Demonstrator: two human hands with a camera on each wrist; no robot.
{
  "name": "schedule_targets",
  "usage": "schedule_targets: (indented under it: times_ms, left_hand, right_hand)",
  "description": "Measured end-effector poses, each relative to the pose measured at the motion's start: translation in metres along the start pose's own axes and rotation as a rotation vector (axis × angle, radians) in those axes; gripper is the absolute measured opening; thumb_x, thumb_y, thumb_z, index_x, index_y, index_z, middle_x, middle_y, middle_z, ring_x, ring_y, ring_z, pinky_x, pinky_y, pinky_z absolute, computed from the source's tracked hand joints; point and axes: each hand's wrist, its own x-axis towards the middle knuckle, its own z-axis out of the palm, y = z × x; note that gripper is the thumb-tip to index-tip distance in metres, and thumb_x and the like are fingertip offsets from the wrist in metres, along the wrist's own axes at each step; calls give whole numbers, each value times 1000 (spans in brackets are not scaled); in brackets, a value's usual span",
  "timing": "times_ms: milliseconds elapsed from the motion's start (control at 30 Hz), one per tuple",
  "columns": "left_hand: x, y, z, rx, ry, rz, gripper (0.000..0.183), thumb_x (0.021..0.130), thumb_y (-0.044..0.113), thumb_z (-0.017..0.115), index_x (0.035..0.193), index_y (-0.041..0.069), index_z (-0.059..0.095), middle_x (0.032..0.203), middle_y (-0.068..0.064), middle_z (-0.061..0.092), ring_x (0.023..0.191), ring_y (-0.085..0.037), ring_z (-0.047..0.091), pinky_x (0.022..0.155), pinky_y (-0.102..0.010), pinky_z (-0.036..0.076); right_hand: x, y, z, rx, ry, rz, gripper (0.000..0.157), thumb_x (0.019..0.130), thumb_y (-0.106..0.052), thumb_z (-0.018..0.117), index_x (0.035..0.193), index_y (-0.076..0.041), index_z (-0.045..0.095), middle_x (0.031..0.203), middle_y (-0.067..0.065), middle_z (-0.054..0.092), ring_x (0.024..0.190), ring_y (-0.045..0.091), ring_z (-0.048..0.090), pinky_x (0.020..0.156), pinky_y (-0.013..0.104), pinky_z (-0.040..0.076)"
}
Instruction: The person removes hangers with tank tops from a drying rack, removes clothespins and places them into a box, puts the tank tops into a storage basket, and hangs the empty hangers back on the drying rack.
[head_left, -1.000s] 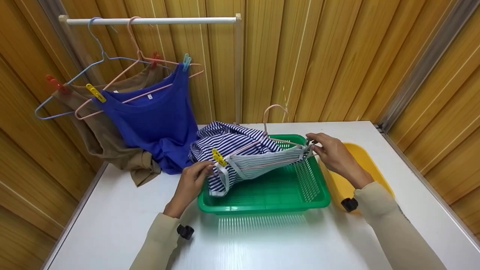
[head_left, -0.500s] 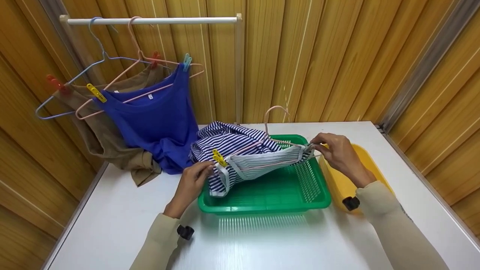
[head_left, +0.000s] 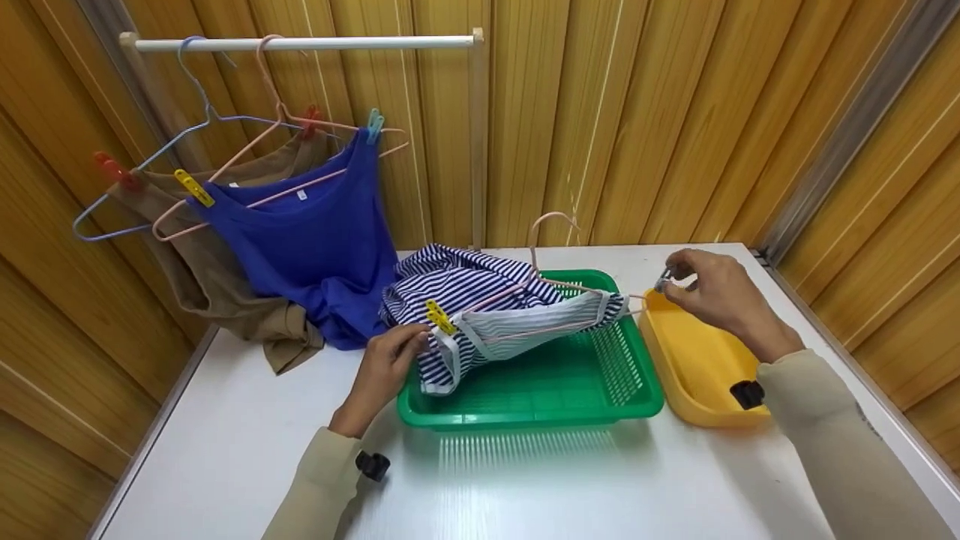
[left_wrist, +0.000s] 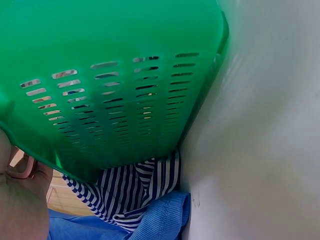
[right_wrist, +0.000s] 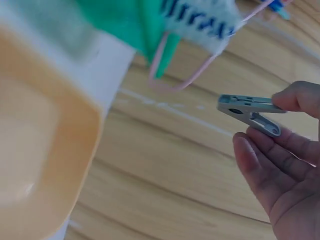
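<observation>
In the head view, a navy-and-white striped garment [head_left: 461, 279] lies over the green basket [head_left: 525, 414], on a pink hanger [head_left: 534, 236]. A yellow clothespin [head_left: 439, 318] clips its left strap to the hanger. My left hand [head_left: 386, 366] grips the hanger's left end, whose pink loop [left_wrist: 24, 172] shows at the fingers in the left wrist view. My right hand [head_left: 716, 289] pinches a grey clothespin [right_wrist: 250, 111] between thumb and fingers, above the far end of the yellow bin [head_left: 679, 390]. The right strap sits on the hanger with no clothespin on it.
At the left stands a rack with a white rail [head_left: 360, 43]. A blue top [head_left: 307, 232] and a brown garment [head_left: 180, 255] hang there on hangers with clothespins. The white table [head_left: 247, 450] carries the basket and bin. Wood-patterned walls [head_left: 675, 112] stand behind and beside it.
My right hand has moved from the garment's right strap to the right and slightly up, taking the grey clothespin away from the hanger. My left hand has stayed in place.
</observation>
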Motion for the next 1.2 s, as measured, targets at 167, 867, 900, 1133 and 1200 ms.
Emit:
schedule_targets:
  times_ms: [167,867,900,1133,1200]
  left_hand:
    - [1,1,0,1,2,-11,22,101,18,55,112,8,71,104,-9,72,87,-15,70,77,-29,59]
    - [-1,-1,1,-1,-2,26,21,101,18,55,112,10,71,102,-9,72,85,-14,70,76,-29,58]
    - [-1,-1,2,-1,0,26,21,101,18,55,112,10,71,102,-8,73,85,-14,70,76,-29,58]
    - [-1,0,1,1,-1,13,21,100,19,56,112,11,71,103,-7,73,86,-13,69,76,-29,58]
    - [-1,0,1,-4,0,11,21,101,19,55,111,11,71,103,-8,73,86,-14,70,77,-29,58]
  right_hand:
    - [2,32,4,-123,-158,32,35,90,-23,65,115,2,64,98,17,68,85,27,63,79,50,55]
    - [-5,62,52,-157,-582,277,10,89,-18,67,84,-9,70,82,6,64,74,21,54,66,31,46]
    - [-6,61,54,-158,-588,285,10,89,-18,68,85,-9,69,82,6,64,74,22,55,66,31,45]
    - [-8,59,55,-165,-584,285,30,90,-19,69,112,2,67,103,19,68,88,31,61,82,48,55]
    - [-7,56,51,-192,-565,259,38,91,-19,69,120,4,63,114,26,66,96,36,62,89,56,53]
